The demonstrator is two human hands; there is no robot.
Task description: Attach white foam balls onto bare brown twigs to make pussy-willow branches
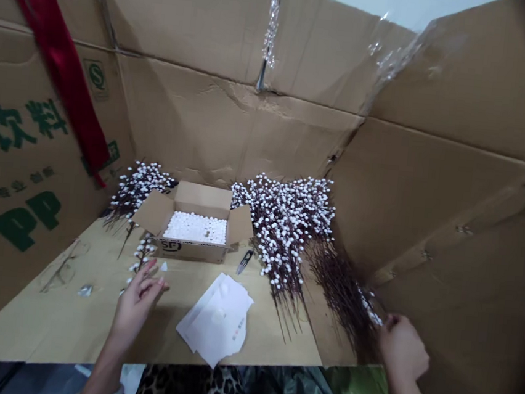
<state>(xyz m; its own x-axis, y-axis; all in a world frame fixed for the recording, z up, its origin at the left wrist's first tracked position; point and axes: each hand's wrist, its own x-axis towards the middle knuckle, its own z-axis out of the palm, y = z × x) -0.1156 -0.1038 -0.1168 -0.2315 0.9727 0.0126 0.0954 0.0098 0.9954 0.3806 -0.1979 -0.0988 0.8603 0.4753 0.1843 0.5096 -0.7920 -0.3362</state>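
Note:
My left hand [135, 302] hovers at the left of the table, its fingers apart. Just behind it lies a short twig with white berries [145, 249], partly hidden by the hand. At the far right, my right hand [402, 348] is closed with curled fingers at the edge of a pile of dark brown twigs [335, 284]; what its fingertips pinch is hidden. An open cardboard box [192, 251] holds many small white foam balls [197, 226]. Right of the box lies a large bunch of white-berried twigs [283, 224].
White paper sheets [218, 320] lie at the middle front, below a small dark-handled cutter [244, 261]. Another berry bunch [140, 185] stands at the back left. Tall cardboard walls [233, 120] enclose the table; a red ribbon [66, 66] hangs at left.

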